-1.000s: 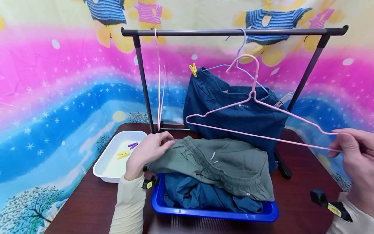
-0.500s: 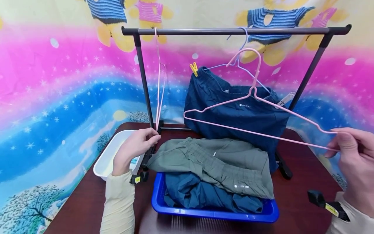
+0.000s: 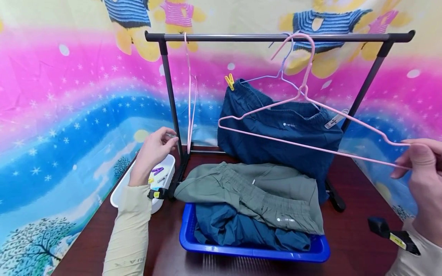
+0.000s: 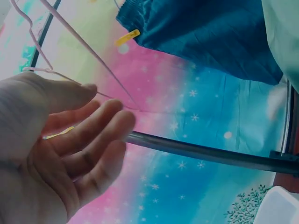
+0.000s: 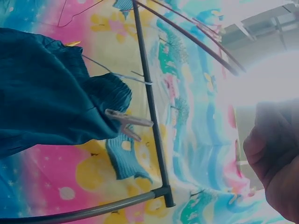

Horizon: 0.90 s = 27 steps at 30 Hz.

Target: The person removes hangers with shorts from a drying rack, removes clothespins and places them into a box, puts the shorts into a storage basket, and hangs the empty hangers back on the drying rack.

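Observation:
My right hand (image 3: pixel 426 165) pinches one end of a pink clothes hanger (image 3: pixel 312 53) at the right, holding it level in front of the hanging navy shorts (image 3: pixel 248 145). At the left my left hand (image 3: pixel 153 151) hovers above a white tub (image 3: pixel 119 193), fingers loosely bent, nothing seen between them. In the left wrist view its thumb (image 4: pixel 74 95) stands apart from the fingers. Grey-green shorts (image 3: pixel 248 188) are draped over a blue basket (image 3: pixel 255 252) with navy cloth (image 3: pixel 238 228) inside. In the right wrist view the right hand (image 5: pixel 280 163) is dark against glare.
A black clothes rack (image 3: pixel 241 37) stands at the back. From it hang a second pink hanger (image 3: pixel 189 96) and a lilac hanger (image 3: pixel 282 73). A yellow peg (image 3: pixel 229 81) and a pale peg (image 3: pixel 335 119) clip the navy shorts. The tub holds a purple peg (image 3: pixel 157 170) and others.
My left hand has come off the grey-green shorts and moved left and up. The grey-green waistband has settled flatter. My right hand has raised the pink hanger slightly, its hook now reaching the rack bar's height.

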Available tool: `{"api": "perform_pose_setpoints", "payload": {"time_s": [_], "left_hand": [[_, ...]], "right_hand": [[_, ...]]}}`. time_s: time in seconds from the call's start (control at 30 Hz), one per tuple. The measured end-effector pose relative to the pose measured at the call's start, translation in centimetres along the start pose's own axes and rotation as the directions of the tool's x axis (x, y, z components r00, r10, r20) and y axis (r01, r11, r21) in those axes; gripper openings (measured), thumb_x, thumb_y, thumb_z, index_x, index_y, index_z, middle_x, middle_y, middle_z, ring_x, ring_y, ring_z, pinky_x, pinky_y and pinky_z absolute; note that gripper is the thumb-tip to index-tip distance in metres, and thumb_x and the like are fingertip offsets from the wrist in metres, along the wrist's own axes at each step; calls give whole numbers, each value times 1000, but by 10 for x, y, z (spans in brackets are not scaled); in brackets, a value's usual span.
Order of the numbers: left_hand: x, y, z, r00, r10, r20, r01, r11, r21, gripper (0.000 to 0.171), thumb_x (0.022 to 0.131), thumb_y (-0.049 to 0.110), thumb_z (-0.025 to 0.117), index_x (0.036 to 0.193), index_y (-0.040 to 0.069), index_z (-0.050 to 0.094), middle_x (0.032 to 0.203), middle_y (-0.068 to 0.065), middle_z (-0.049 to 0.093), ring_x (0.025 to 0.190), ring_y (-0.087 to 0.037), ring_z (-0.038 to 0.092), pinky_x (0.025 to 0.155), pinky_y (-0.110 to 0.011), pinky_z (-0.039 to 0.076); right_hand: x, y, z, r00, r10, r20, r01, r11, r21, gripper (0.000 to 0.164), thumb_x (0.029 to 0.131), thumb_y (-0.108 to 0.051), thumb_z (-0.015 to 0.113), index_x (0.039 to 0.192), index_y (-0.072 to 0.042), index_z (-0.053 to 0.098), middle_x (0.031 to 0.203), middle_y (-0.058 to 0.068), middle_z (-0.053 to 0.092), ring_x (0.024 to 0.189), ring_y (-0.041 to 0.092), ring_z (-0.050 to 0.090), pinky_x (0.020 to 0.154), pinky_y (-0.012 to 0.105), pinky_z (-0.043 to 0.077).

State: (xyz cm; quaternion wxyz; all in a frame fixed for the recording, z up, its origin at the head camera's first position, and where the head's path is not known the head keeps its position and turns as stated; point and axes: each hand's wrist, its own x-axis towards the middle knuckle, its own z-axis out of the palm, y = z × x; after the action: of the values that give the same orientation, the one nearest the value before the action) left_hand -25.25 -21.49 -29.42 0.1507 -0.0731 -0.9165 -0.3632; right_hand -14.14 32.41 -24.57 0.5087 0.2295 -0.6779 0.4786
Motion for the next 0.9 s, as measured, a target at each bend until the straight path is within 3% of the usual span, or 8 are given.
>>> {"api": "perform_pose_setpoints", "payload": {"time_s": [0.13, 0.2, 0.33, 0.47, 0.7, 0.8, 0.83, 0.9], "left_hand": [[11, 0, 0, 997, -16, -82, 13, 999, -34, 33, 100, 29, 55, 128, 10, 57, 106, -12, 71, 88, -24, 69, 76, -42, 54], [19, -2, 2, 991, -27, -128, 20, 998, -54, 34, 100, 29, 56, 128, 10, 57, 110, -12, 70, 94, -27, 68, 80, -44, 54], [36, -7, 7, 971, -89, -222, 69, 993, -100, 35, 99, 28, 56, 130, 11, 54, 117, -12, 67, 104, -29, 66, 80, -45, 53], [50, -14, 13, 948, -132, -291, 87, 983, -164, 40, 98, 28, 57, 133, 11, 49, 119, -13, 67, 105, -29, 67, 80, -44, 54], [65, -18, 23, 930, -128, -344, 41, 967, -251, 43, 98, 25, 58, 136, 11, 44, 125, -15, 62, 114, -29, 63, 95, -45, 51], [70, -18, 26, 919, -122, -375, 12, 960, -281, 41, 98, 23, 58, 136, 12, 46, 126, -15, 61, 116, -28, 61, 97, -45, 50], [71, -17, 28, 915, -121, -384, 5, 957, -289, 41, 98, 22, 59, 136, 13, 46, 125, -15, 61, 116, -27, 61, 98, -45, 50], [74, -16, 30, 911, -119, -396, -9, 952, -306, 41, 98, 22, 59, 136, 14, 46, 124, -15, 61, 115, -27, 61, 96, -45, 51]], "right_hand": [[7, 0, -2, 1000, -2, 4, 2, 990, -144, 25, 100, -1, 49, 102, 17, 66, 74, -23, 62, 59, -13, 56, 51, 4, 32], [11, -3, 1, 1000, -6, 7, 7, 987, -163, 25, 101, -2, 49, 103, 15, 67, 75, -24, 62, 59, -15, 55, 54, 3, 34], [17, -11, 13, 1000, 6, 8, -5, 998, -63, 23, 99, 1, 50, 104, 16, 67, 73, -19, 65, 56, -11, 58, 53, 4, 37], [22, -23, 24, 999, 15, 41, -14, 999, -39, 21, 97, 3, 53, 104, 17, 67, 72, -18, 65, 53, -10, 58, 51, 4, 38], [30, -42, 39, 991, 56, 121, -25, 968, -251, 21, 98, -5, 57, 107, 9, 69, 77, -25, 60, 56, -14, 55, 52, 4, 39], [33, -45, 45, 991, 32, 132, 11, 951, -309, 21, 97, -8, 59, 106, 8, 70, 79, -28, 58, 59, -16, 54, 57, 2, 40], [35, -45, 48, 992, 4, 129, 37, 949, -314, 21, 96, -8, 61, 105, 8, 70, 79, -27, 59, 60, -18, 54, 59, 2, 40], [37, -45, 53, 991, -52, 120, 88, 945, -315, 20, 94, -6, 64, 105, 8, 71, 76, -12, 64, 64, -19, 54, 65, 0, 41]]}}
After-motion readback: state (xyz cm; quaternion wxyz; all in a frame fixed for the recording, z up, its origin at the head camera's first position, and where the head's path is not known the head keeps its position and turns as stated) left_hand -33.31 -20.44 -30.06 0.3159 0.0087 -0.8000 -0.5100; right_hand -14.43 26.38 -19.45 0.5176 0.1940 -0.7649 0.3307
